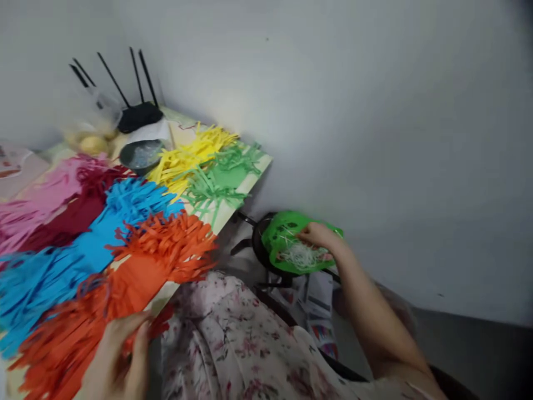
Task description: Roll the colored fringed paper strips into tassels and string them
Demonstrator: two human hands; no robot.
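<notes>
My left hand (120, 353) is at the table's near edge, over the orange fringed paper (137, 283); its fingers are bent and parted, with nothing visible in them. Out to the right, my right hand (316, 236) has its fingertips pinched together at a heap of thin white strands (302, 255). The strands lie on a green bag (287, 222) resting on a dark round stool. What the fingertips hold is too small to make out. Blue fringed paper (91, 239) lies beside the orange on the table.
Pink (45, 194), dark red (69, 219), yellow (195, 155) and green fringed papers (229, 175) cover the table. Behind them are a dark bowl (141, 156) and a black router (140, 116) with several antennas. A wall (353, 111) stands behind the stool; printed papers (320, 300) lie below.
</notes>
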